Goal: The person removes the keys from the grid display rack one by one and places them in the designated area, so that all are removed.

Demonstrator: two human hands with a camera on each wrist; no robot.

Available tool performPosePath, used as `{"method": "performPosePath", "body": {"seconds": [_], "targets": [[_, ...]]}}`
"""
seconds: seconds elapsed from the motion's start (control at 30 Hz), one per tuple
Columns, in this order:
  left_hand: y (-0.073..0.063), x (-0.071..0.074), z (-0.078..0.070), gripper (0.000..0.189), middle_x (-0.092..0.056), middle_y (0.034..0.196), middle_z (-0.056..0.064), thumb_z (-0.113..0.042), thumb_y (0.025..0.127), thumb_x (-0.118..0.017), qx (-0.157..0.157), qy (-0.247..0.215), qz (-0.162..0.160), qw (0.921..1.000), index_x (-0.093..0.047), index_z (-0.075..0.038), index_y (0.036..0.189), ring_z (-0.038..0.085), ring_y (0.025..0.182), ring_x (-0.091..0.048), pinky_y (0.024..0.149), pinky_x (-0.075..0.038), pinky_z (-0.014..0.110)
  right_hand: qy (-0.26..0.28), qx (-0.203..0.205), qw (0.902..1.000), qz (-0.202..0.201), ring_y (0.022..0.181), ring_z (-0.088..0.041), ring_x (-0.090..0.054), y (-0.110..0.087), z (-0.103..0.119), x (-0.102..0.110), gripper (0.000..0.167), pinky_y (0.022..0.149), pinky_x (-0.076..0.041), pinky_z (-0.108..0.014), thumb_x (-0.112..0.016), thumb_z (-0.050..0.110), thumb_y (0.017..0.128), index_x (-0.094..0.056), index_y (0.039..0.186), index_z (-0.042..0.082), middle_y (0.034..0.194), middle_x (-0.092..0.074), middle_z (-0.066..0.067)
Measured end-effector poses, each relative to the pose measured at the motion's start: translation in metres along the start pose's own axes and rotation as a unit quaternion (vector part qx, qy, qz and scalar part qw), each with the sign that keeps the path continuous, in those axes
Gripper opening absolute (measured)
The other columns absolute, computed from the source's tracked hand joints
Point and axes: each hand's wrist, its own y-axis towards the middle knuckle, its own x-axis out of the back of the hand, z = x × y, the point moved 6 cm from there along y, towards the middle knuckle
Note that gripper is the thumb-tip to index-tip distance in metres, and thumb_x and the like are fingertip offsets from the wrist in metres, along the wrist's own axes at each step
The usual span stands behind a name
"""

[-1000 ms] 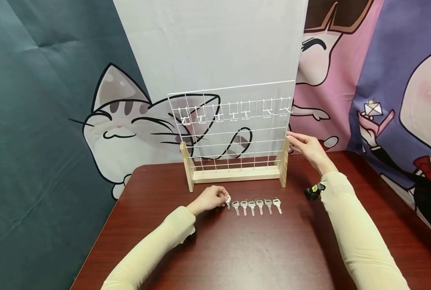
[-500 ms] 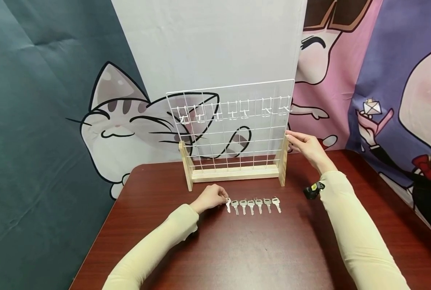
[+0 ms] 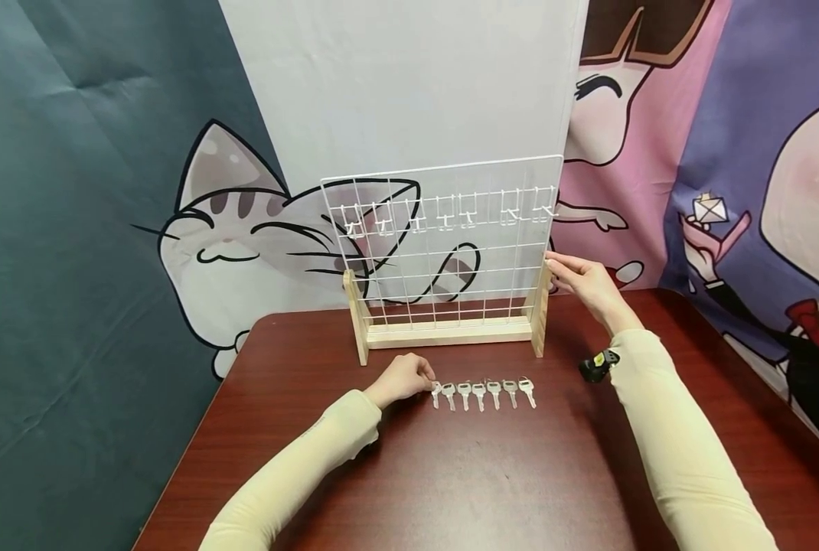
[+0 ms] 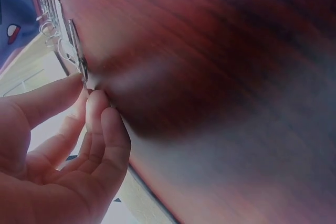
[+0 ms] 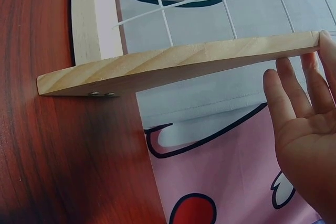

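Note:
At the left end of a row of silver keys (image 3: 479, 392), my left hand (image 3: 404, 379) pinches the head end of the outermost key (image 3: 435, 396) between thumb and fingers. In the left wrist view that key (image 4: 77, 45) lies on the table, and the hand (image 4: 68, 145) hides its near end. Behind the row stands a white wire grid rack (image 3: 437, 260) on a wooden stand (image 3: 451, 333). My right hand (image 3: 588, 287) holds the top of the stand's right post (image 3: 540, 306). In the right wrist view its thumb and fingertips touch the post's end (image 5: 294, 43).
Several white hooks (image 3: 444, 220) hang along the upper part of the grid. The dark red-brown table (image 3: 478, 482) extends in front of the keys. A printed cloth backdrop (image 3: 409, 92) stands close behind the rack.
My left hand has lowered the leftmost key from a slightly raised position into line with the others. The right hand stays on the post.

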Motion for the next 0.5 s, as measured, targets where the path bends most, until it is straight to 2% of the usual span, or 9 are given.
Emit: {"method": "performPosePath", "body": {"seconds": [0.17,0.27,0.37,0.5], "targets": [[-0.0014,-0.0010,0.0001,0.005,-0.061,0.066,-0.006,-0.009,0.083,-0.076,0.002,0.002,-0.005,1.0000,-0.071,-0.008,0.081,0.006,0.062,-0.052,0.062,-0.045,0.022,-0.005,0.002,1.0000,0.003,0.106,0.003,-0.063,-0.0009,-0.0007,-0.0002,0.061,0.098,-0.050,-0.026,-0.066,0.033,0.098,-0.048,0.148,0.002,0.133,-0.062,0.003],[-0.0025,-0.0018,0.0003,0.005,-0.060,0.065,-0.007,-0.009,0.083,-0.076,0.002,0.000,-0.008,1.0000,-0.071,-0.008,0.082,0.005,0.061,-0.052,0.061,-0.044,0.021,-0.004,0.002,1.0000,0.004,0.107,0.003,-0.063,-0.0011,-0.0007,-0.0005,0.061,0.100,-0.048,-0.029,-0.066,0.033,0.098,-0.047,0.148,0.002,0.134,-0.062,0.002],[-0.0029,-0.0021,0.0007,0.006,-0.060,0.065,-0.007,-0.009,0.083,-0.076,0.001,0.000,-0.011,0.9999,-0.071,-0.007,0.082,0.005,0.061,-0.051,0.061,-0.044,0.021,-0.006,0.002,0.9999,0.010,0.107,0.005,-0.062,-0.0013,-0.0003,-0.0011,0.061,0.103,-0.045,-0.033,-0.064,0.033,0.099,-0.046,0.149,0.002,0.140,-0.059,-0.004],[-0.0029,-0.0024,0.0011,0.007,-0.060,0.065,-0.007,-0.010,0.084,-0.076,0.000,-0.001,-0.012,0.9999,-0.070,-0.008,0.081,0.005,0.061,-0.051,0.061,-0.044,0.021,0.006,-0.002,0.9999,0.013,0.106,0.005,-0.062,-0.0013,-0.0011,-0.0008,0.060,0.100,-0.046,-0.027,-0.063,0.029,0.101,-0.044,0.149,0.000,0.149,-0.049,-0.016]]}}
